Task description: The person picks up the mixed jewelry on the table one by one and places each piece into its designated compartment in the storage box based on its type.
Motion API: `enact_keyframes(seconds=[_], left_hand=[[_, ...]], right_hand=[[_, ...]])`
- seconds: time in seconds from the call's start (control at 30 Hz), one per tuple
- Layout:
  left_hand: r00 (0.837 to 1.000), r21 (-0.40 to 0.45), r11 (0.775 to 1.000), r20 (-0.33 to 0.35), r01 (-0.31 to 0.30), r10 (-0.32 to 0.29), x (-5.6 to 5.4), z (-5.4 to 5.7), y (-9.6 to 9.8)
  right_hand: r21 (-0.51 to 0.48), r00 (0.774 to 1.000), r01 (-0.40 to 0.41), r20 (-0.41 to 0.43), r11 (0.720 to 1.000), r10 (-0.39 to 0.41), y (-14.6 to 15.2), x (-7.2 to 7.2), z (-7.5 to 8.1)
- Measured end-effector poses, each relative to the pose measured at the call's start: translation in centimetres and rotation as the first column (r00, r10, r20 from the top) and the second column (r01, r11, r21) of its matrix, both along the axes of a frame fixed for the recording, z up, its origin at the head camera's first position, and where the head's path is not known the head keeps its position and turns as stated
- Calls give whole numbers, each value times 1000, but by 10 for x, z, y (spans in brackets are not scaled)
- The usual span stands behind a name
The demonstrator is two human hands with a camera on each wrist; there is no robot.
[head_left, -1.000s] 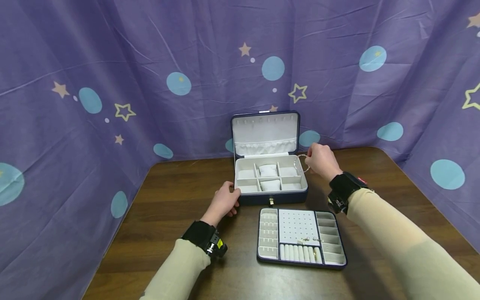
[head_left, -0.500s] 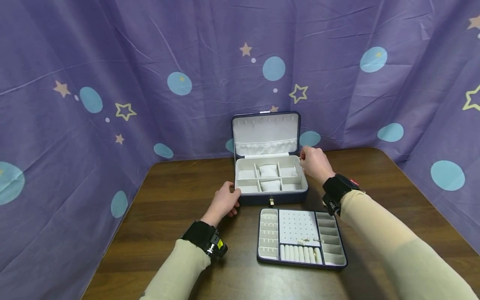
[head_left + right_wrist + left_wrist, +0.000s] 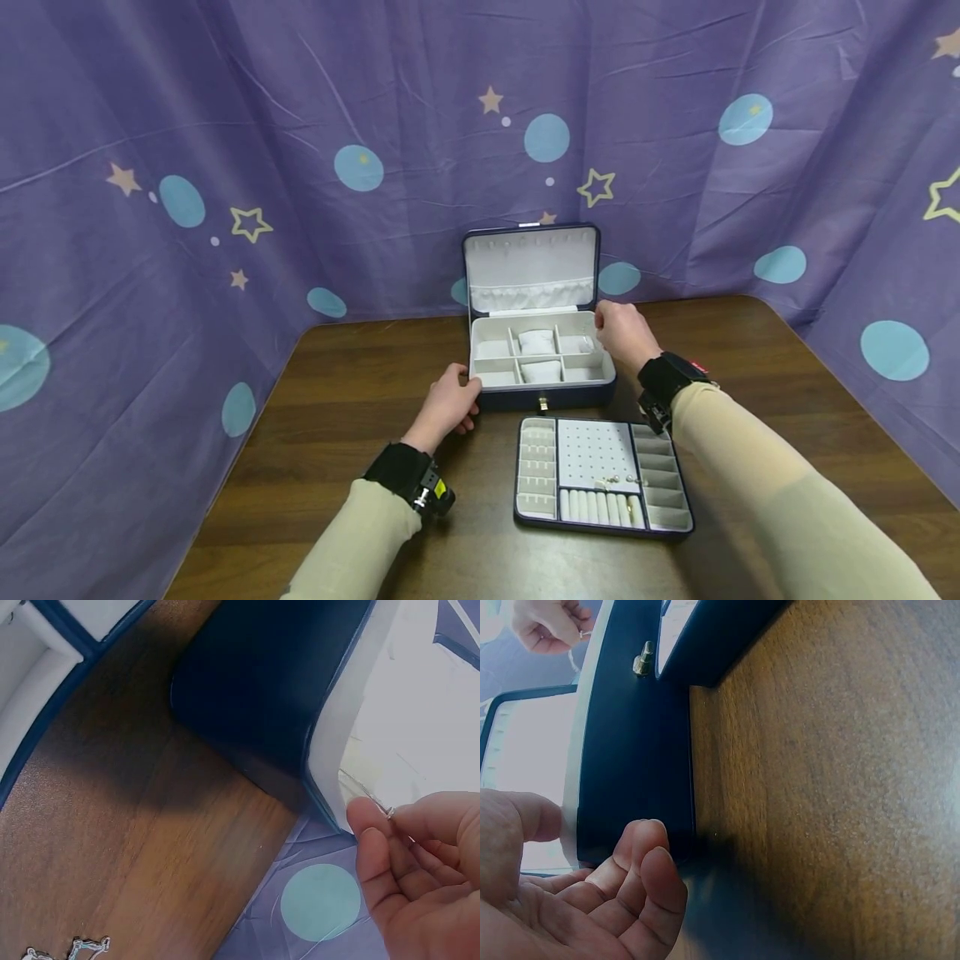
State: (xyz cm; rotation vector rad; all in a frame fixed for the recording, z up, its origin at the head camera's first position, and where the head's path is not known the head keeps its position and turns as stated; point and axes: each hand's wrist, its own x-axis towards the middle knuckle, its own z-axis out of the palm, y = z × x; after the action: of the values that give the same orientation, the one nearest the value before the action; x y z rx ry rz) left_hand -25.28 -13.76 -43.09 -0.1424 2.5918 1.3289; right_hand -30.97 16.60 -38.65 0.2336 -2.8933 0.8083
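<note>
A navy jewelry box [image 3: 577, 395] stands with its lid [image 3: 532, 258] raised, showing a pale, divided interior. At its front left corner my left hand [image 3: 446, 398] grips the box, thumb at the rim and fingers against the outside. Over the right rear compartment, my right hand [image 3: 626, 333] pinches a thin silvery bracelet [image 3: 367, 791] between thumb and forefinger. Part of the bracelet [image 3: 572, 660] hangs down toward the box in the left wrist view. White cushions [image 3: 536, 342] sit in the two middle compartments.
In front of the box lies a navy-edged jewelry tray [image 3: 600, 527], with earrings [image 3: 615, 480] on its dotted pad and a gold ring [image 3: 631, 508] in its ring rolls. A silvery piece [image 3: 90, 946] lies on the wooden table. A purple curtain [image 3: 420, 100] hangs behind.
My right hand has moved left and slightly down, bringing the bracelet from the box's right edge in over its right rear compartment. My left hand has stayed at the corner.
</note>
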Motion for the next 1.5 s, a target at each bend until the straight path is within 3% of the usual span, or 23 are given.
enact_keyframes(seconds=[0.97, 1.5], left_hand=[[1000, 9, 1000, 1, -4, 4, 0, -1, 0], [1000, 13, 1000, 8, -5, 5, -1, -2, 0]], right_hand=[[38, 998, -31, -53, 999, 33, -6, -1, -4], [148, 989, -62, -121, 987, 80, -7, -5, -15]])
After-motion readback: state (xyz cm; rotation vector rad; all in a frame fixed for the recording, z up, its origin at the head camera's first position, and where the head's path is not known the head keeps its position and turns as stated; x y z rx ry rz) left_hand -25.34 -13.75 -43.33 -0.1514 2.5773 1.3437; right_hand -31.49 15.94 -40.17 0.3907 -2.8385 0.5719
